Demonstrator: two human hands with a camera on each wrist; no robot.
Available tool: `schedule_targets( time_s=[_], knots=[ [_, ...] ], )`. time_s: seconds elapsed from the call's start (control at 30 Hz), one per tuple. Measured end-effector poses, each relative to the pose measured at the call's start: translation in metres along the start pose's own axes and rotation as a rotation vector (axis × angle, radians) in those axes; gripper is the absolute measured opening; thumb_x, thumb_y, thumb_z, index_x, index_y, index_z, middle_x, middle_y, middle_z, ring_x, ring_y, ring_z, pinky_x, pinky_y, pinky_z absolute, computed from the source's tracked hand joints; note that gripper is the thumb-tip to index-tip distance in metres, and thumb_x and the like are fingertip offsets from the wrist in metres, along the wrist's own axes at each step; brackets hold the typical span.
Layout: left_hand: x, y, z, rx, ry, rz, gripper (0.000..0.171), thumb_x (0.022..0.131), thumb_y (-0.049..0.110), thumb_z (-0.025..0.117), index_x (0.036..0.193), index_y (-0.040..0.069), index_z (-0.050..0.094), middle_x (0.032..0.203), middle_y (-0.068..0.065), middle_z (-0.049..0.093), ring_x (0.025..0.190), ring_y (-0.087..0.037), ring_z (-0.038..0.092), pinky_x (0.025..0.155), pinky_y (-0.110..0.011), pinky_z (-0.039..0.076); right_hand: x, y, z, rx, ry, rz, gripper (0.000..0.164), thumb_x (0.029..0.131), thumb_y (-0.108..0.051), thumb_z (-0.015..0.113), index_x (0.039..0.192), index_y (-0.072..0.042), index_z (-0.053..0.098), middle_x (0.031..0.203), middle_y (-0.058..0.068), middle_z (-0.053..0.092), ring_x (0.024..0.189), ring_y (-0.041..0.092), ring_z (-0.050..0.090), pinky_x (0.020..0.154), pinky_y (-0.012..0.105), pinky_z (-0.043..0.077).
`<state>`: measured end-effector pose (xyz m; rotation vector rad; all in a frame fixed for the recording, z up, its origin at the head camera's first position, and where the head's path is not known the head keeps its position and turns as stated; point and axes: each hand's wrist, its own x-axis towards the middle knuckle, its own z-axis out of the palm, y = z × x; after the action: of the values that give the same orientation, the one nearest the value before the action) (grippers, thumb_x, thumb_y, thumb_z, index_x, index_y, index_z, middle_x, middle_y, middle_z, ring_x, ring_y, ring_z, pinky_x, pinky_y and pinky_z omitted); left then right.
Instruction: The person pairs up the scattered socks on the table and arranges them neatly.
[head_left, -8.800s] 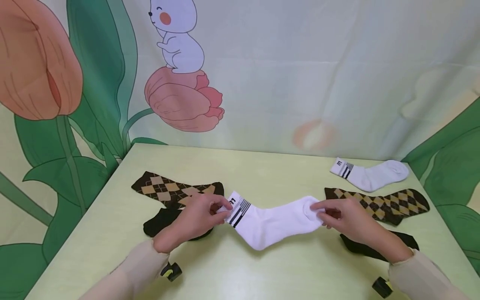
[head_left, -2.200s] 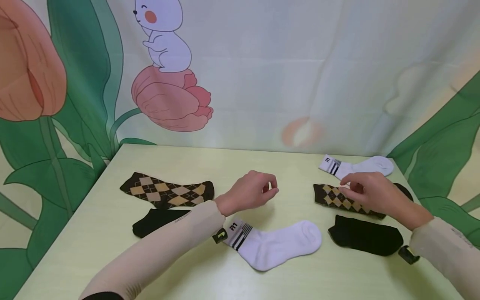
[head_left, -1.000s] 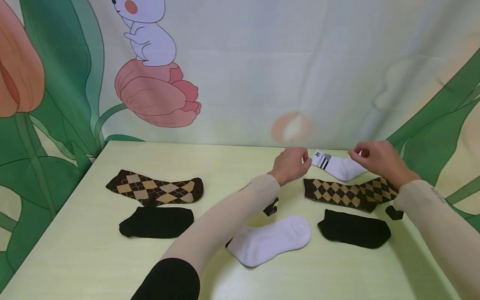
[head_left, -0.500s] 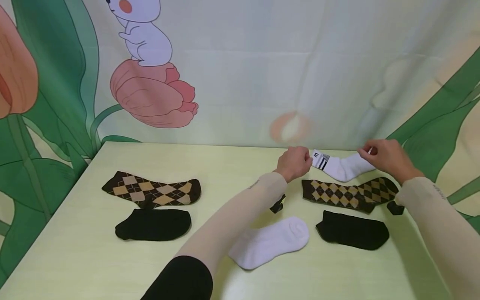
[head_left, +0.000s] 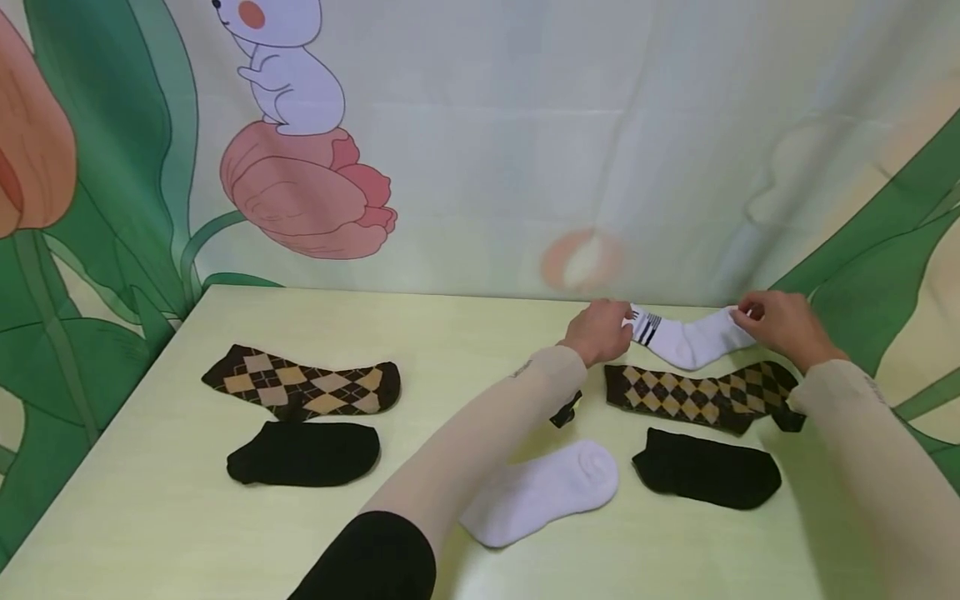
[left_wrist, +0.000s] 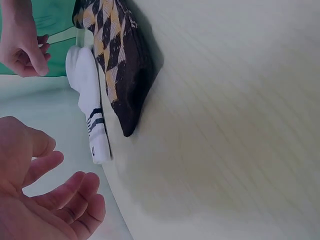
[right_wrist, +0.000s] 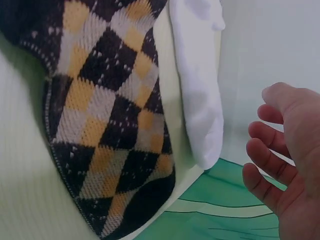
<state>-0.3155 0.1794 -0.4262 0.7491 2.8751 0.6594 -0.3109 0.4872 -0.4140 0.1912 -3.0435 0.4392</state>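
Observation:
At the table's back right lies a white sock [head_left: 690, 343] with dark stripes on its cuff. My left hand [head_left: 600, 332] is at the cuff end and my right hand [head_left: 787, 325] at the toe end in the head view, each overlapping the sock's tip. Both wrist views show the fingers loosely bent and apart from the sock, with nothing between them: the left hand [left_wrist: 50, 195] beyond the cuff, the right hand [right_wrist: 295, 150] beside the toe. A brown argyle sock [head_left: 675, 396] lies just in front of the white one.
A black sock [head_left: 708, 471] lies nearer on the right. Another white sock [head_left: 547, 492] is partly hidden under my left forearm. On the left lie a second argyle sock [head_left: 307, 385] and a second black sock [head_left: 307, 454]. A printed curtain [head_left: 480, 167] hangs behind the table [head_left: 150, 517].
The nearer white sock, held in both hands at first, now lies on the table. Both hands have moved to the back right and come down at the far white sock's ends.

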Motion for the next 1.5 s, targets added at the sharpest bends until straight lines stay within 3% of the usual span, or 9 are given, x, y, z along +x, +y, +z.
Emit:
schedule_targets(
  time_s=[0.17, 0.43, 0.67, 0.93, 1.33, 1.5],
  knots=[
    [0.004, -0.001, 0.003, 0.050, -0.036, 0.014, 0.040, 0.108, 0.025, 0.047, 0.146, 0.020, 0.059, 0.141, 0.003, 0.061, 0.129, -0.017, 0.056, 0.098, -0.031, 0.049, 0.003, 0.013, 0.007, 0.015, -0.005, 0.006, 0.030, 0.101, -0.022, 0.063, 0.110, 0.005, 0.069, 0.109, 0.031, 0.066, 0.098, 0.046, 0.060, 0.079, 0.061, 0.048],
    [0.011, -0.004, 0.010, 0.168, -0.086, 0.060, 0.045, 0.109, 0.026, 0.043, 0.153, 0.026, 0.051, 0.146, 0.003, 0.059, 0.109, -0.021, 0.063, 0.078, -0.031, 0.051, 0.003, 0.024, 0.017, 0.007, 0.017, -0.015, 0.032, 0.098, -0.019, 0.065, 0.117, 0.006, 0.066, 0.120, 0.038, 0.055, 0.109, 0.054, 0.050, 0.089, 0.068, 0.040],
    [0.014, -0.004, 0.012, 0.233, -0.141, 0.085, 0.047, 0.110, 0.027, 0.037, 0.156, 0.030, 0.046, 0.149, 0.002, 0.057, 0.120, -0.026, 0.058, 0.091, -0.035, 0.048, 0.007, 0.022, 0.016, -0.045, -0.109, 0.002, 0.049, 0.099, -0.023, 0.067, 0.135, 0.008, 0.056, 0.136, 0.040, 0.050, 0.126, 0.060, 0.041, 0.103, 0.074, 0.030],
    [0.013, -0.001, 0.018, 0.279, -0.194, 0.071, 0.048, 0.110, 0.041, 0.039, 0.157, 0.035, 0.042, 0.151, 0.001, 0.054, 0.124, -0.025, 0.050, 0.100, -0.038, 0.043, 0.005, 0.021, 0.019, -0.035, -0.215, 0.044, 0.064, 0.099, -0.028, 0.069, 0.148, 0.005, 0.046, 0.147, 0.040, 0.040, 0.133, 0.061, 0.035, 0.106, 0.074, 0.029],
    [0.015, 0.005, 0.020, 0.343, -0.229, 0.026, 0.050, 0.108, 0.050, 0.041, 0.156, 0.038, 0.044, 0.152, 0.000, 0.048, 0.130, -0.025, 0.044, 0.107, -0.039, 0.039, 0.008, 0.022, 0.023, -0.035, -0.238, 0.098, 0.065, 0.099, -0.029, 0.068, 0.148, 0.005, 0.044, 0.150, 0.040, 0.037, 0.135, 0.061, 0.032, 0.109, 0.076, 0.021],
    [0.019, 0.004, 0.021, 0.346, -0.211, 0.052, 0.039, 0.109, 0.044, 0.043, 0.139, 0.029, 0.062, 0.138, -0.002, 0.055, 0.116, -0.023, 0.047, 0.100, -0.039, 0.043, 0.008, 0.022, 0.024, -0.041, -0.236, 0.102, 0.063, 0.098, -0.028, 0.068, 0.146, 0.006, 0.045, 0.149, 0.040, 0.038, 0.134, 0.061, 0.034, 0.108, 0.074, 0.025]
  ],
)
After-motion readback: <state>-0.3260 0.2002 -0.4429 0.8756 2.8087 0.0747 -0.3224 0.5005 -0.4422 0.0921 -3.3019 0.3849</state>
